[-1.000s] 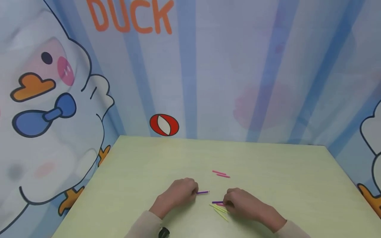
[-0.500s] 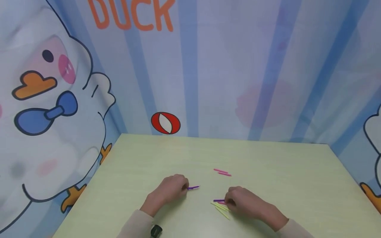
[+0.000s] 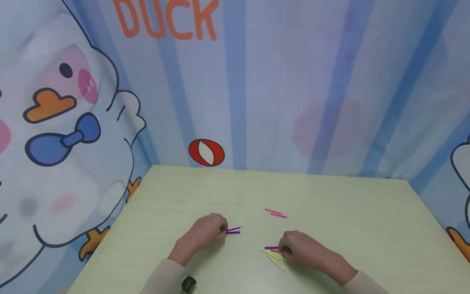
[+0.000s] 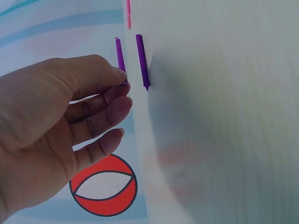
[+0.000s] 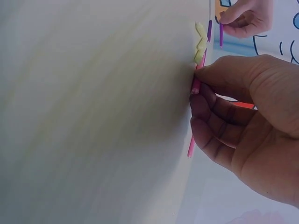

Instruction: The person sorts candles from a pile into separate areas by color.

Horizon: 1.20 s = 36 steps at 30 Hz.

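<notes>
My left hand (image 3: 205,232) is at the middle left of the table. Its thumb and forefinger pinch one end of a thin purple candle-like stick (image 4: 120,53). A second purple stick (image 4: 142,60), with a small nub at its end, lies on the tabletop beside it. My right hand (image 3: 302,250) is low over a small cluster, its thumb and forefinger pinching a pink stick (image 5: 195,86). Several yellow sticks (image 3: 273,257) and another purple stick (image 3: 271,247) lie left of these fingers. One more pink stick (image 5: 190,147) shows below the fingertips in the right wrist view.
Two pink sticks (image 3: 275,213) lie close together farther back. The pale yellow-green table (image 3: 330,204) meets a printed cloth backdrop (image 3: 264,81) along its far edge. A dark object (image 3: 189,283) shows at my left sleeve (image 3: 161,275).
My left hand has moved left and slightly away from me, carrying a purple stick. A second purple stick now shows separately beside it. My right hand has stayed almost in place at the cluster.
</notes>
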Tool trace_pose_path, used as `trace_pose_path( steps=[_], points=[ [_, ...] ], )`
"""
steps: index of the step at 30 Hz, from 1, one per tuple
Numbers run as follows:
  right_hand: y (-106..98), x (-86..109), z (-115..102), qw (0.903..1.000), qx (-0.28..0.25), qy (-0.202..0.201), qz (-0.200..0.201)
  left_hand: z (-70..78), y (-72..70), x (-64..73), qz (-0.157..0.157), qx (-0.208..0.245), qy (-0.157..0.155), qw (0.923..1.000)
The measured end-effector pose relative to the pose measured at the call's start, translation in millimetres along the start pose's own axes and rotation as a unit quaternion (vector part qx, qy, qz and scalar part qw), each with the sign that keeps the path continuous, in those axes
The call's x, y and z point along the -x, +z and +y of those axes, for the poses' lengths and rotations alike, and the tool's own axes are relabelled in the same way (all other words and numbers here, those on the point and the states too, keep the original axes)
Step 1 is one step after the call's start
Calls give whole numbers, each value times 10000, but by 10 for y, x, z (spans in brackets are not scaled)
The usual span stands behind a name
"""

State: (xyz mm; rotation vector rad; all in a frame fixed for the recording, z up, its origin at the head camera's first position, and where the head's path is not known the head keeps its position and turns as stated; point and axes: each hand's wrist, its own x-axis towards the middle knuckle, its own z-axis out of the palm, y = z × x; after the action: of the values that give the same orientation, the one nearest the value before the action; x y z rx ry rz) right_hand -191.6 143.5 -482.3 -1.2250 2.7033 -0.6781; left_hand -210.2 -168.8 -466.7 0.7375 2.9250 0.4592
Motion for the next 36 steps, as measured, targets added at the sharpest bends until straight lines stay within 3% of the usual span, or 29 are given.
trace_pose_path(
  steps=[6,17,36],
  points=[
    [-3,6,-4,10000,-40,69,6,-87,-24,19,-6,22,-161,9999],
    [10,11,34,10000,-45,-36,-32,-192,4,25,123,32,-78,9999],
    [16,32,32,10000,-96,10,-5,-233,78,15,128,4,-87,9999]
  ],
)
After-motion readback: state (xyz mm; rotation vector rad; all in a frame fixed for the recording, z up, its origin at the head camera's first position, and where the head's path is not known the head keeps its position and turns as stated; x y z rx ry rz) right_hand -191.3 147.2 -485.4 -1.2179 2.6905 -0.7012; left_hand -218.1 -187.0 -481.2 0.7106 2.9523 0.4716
